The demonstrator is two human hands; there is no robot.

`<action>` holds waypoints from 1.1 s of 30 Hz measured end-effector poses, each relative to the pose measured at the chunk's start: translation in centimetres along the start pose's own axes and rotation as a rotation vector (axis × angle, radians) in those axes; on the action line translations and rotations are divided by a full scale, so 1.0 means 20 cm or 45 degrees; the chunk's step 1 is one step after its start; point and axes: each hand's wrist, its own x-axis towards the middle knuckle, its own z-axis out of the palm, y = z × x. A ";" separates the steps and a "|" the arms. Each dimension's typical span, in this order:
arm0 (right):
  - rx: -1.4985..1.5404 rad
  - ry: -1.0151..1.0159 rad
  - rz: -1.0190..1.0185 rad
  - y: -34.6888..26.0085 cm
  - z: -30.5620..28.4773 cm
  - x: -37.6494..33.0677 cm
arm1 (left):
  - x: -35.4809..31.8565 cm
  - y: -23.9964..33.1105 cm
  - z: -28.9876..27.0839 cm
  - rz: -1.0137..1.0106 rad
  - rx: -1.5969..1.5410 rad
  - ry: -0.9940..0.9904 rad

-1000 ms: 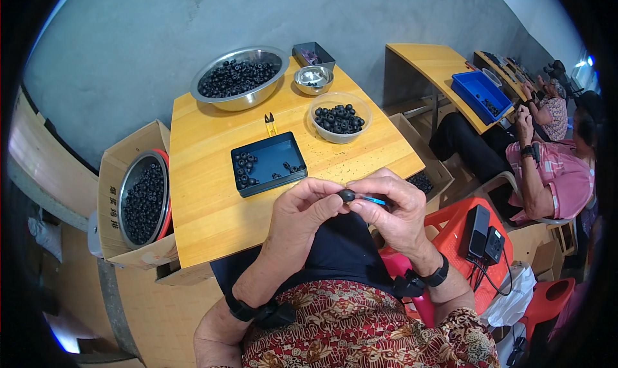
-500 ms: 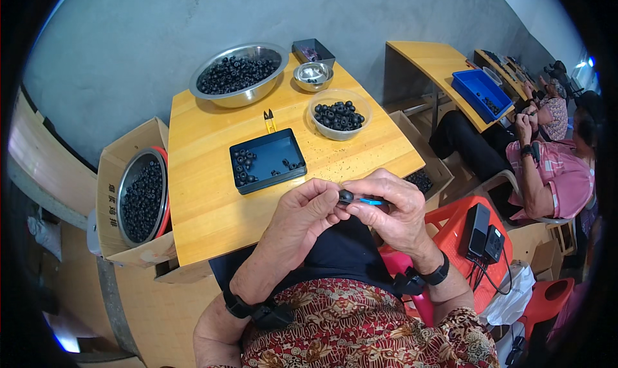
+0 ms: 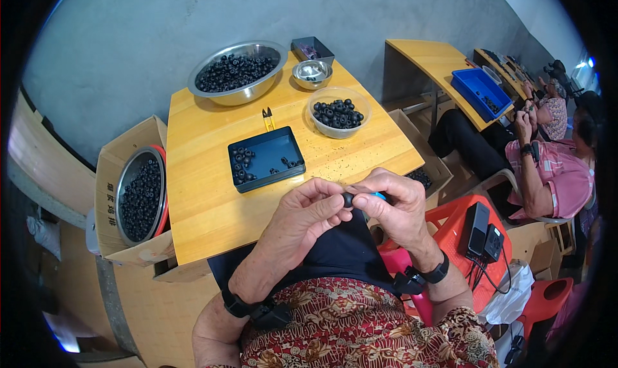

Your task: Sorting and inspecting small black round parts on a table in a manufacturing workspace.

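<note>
Head view: The left hand point(image 3: 308, 212) and the right hand point(image 3: 394, 208) meet just past the near edge of the wooden worktop point(image 3: 206, 194), above the lap. The fingers of the left hand are pressed together on a small black bead point(image 3: 348, 199), pinching it at the fingertips. The fingers of the right hand close around a thin blue tool point(image 3: 380, 195), of which only a short part shows; its tip meets the bead.

On the worktop, directly beyond the hands, lies a dark rectangular tray point(image 3: 266, 157) holding a few black beads. A clear bowl point(image 3: 339, 112) of black beads stands behind it to the right. A large steel bowl point(image 3: 237, 72) of beads sits at the far edge, with a small steel bowl point(image 3: 312, 73) just beside it. Small yellow-handled snips point(image 3: 268, 118) lie between the large bowl and the tray.

Left of the worktop, a cardboard box point(image 3: 122, 194) carries another steel pan of beads. A second person sits at the right.
</note>
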 end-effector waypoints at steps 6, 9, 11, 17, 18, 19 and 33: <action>0.104 0.012 0.134 0.01 0.01 -0.01 | 0.01 -0.01 -0.02 0.001 0.036 0.013; 0.148 0.031 0.156 0.02 0.02 -0.01 | 0.01 -0.01 0.00 0.019 0.039 0.052; 0.150 0.033 0.144 0.02 0.02 -0.01 | 0.01 -0.01 0.00 0.033 0.043 0.073; 0.120 -0.022 0.113 0.02 0.01 0.00 | 0.01 -0.01 -0.02 0.049 -0.002 0.065; 0.166 -0.020 0.133 0.05 0.01 -0.01 | 0.01 -0.01 -0.01 0.042 0.020 0.066; 0.213 -0.018 0.152 0.06 0.00 -0.01 | 0.01 0.00 0.00 0.034 0.041 0.067; 0.173 -0.017 0.075 0.04 0.00 0.01 | 0.02 -0.01 0.04 0.269 0.282 0.089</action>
